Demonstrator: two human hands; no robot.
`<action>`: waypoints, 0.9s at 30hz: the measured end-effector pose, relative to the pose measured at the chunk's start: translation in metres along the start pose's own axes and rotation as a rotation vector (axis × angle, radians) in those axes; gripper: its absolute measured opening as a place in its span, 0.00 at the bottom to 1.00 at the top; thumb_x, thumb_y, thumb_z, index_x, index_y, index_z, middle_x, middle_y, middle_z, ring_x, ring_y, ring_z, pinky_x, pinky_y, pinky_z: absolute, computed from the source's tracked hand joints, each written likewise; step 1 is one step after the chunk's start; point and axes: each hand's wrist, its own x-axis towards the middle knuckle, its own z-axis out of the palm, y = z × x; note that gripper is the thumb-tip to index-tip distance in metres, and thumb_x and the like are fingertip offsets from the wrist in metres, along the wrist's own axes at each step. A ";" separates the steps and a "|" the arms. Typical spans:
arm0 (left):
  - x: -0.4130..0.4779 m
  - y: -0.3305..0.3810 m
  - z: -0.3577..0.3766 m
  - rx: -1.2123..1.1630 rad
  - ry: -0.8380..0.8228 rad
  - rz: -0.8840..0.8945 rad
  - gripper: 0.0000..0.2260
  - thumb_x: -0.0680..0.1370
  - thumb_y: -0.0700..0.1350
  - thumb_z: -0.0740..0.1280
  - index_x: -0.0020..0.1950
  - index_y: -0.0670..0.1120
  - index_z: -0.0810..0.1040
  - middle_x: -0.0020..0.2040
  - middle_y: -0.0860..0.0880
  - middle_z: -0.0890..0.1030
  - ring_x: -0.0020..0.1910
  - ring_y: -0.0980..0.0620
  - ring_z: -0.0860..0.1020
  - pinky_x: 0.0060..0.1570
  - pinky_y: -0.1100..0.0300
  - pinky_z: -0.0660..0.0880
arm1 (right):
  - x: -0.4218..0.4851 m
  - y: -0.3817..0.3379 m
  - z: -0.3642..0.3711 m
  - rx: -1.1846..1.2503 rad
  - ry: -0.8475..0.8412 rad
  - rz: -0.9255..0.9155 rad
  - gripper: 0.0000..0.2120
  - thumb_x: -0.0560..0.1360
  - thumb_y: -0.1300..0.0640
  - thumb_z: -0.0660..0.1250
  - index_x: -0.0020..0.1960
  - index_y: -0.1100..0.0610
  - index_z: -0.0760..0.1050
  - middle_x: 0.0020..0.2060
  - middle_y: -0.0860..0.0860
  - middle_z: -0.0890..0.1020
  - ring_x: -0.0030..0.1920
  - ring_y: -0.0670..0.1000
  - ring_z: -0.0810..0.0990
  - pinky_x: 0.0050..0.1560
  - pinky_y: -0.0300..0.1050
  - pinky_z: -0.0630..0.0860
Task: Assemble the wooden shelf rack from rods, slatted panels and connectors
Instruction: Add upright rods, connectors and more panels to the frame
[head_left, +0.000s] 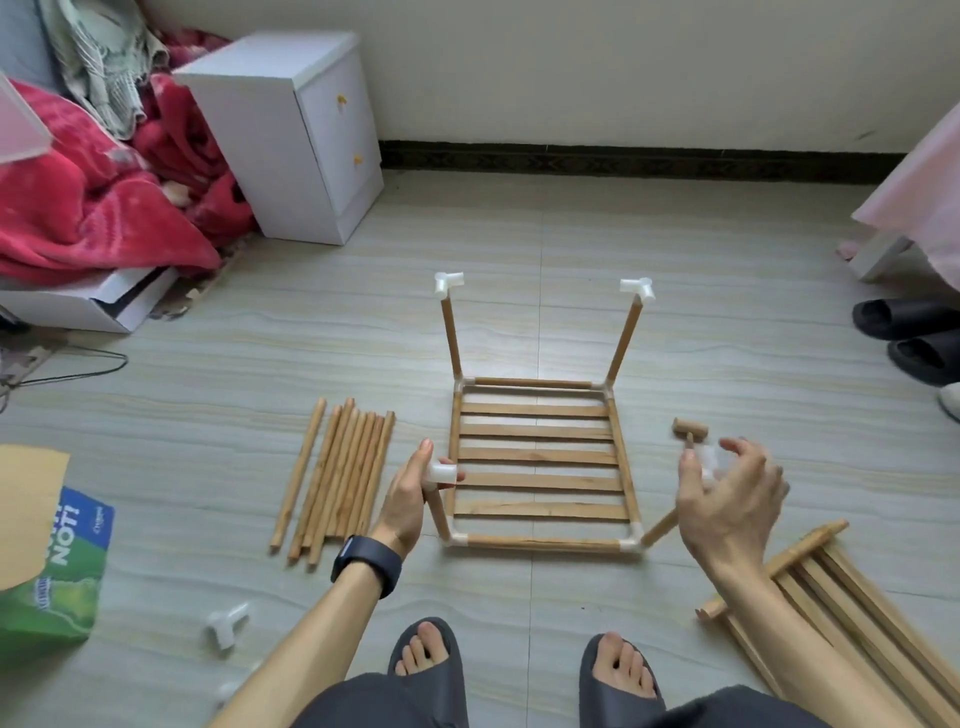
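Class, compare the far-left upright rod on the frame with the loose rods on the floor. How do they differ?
The far-left upright rod stands at a corner of the frame; the loose rods lie flat on the floor. The upright rod carries a white connector on top; the loose rods have bare ends. Both are round, light wood.

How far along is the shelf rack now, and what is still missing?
Done: one slatted panel lies framed with corner connectors, and both far posts carry top connectors. In hand: the left hand holds a connector on the near left post; the right hand holds another, blurred. Left: the near right post is bare, and the spare rods and second panel lie unused.
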 end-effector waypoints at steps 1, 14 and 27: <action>0.000 0.000 -0.003 -0.026 -0.007 -0.038 0.23 0.78 0.65 0.58 0.46 0.50 0.85 0.46 0.46 0.87 0.54 0.41 0.83 0.58 0.50 0.75 | -0.003 -0.009 0.001 -0.057 0.017 -0.122 0.22 0.75 0.44 0.62 0.61 0.58 0.71 0.64 0.59 0.72 0.66 0.60 0.68 0.62 0.55 0.65; 0.066 -0.088 -0.156 0.775 0.339 -0.371 0.23 0.80 0.55 0.63 0.73 0.47 0.66 0.68 0.41 0.70 0.63 0.39 0.74 0.63 0.48 0.73 | -0.056 -0.199 0.136 -0.307 -0.845 -0.891 0.22 0.80 0.38 0.53 0.66 0.47 0.73 0.65 0.47 0.75 0.65 0.54 0.75 0.60 0.52 0.74; 0.110 -0.146 -0.216 1.207 0.338 -0.695 0.19 0.80 0.46 0.61 0.69 0.42 0.67 0.68 0.40 0.70 0.66 0.39 0.72 0.57 0.46 0.74 | -0.060 -0.191 0.155 -0.180 -0.955 -0.780 0.16 0.76 0.42 0.49 0.57 0.44 0.69 0.56 0.43 0.73 0.39 0.50 0.77 0.37 0.46 0.70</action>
